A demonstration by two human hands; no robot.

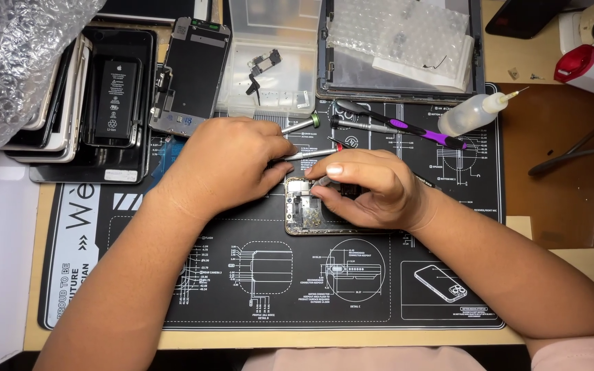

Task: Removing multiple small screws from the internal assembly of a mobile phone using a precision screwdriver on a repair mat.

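Observation:
An opened phone chassis (305, 209) lies in the middle of a black repair mat (269, 275). My right hand (369, 189) rests over its right part, fingers curled, pinching a slim silver tool (321, 183) whose tip points at the phone's inside. My left hand (225, 165) sits just left of the phone with its fingers closed near the phone's upper edge; I cannot see what they grip. Two screwdrivers, one green-tipped (300, 124) and one red-tipped (314, 153), lie just beyond my hands.
A phone battery (117, 96) lies on stacked phone parts at left, next to a detached screen (190, 72). A clear parts box (273, 58), a tablet frame (400, 51), a purple-handled tool (407, 128), a squeeze bottle (472, 113) and bubble wrap (15, 62) stand at the back.

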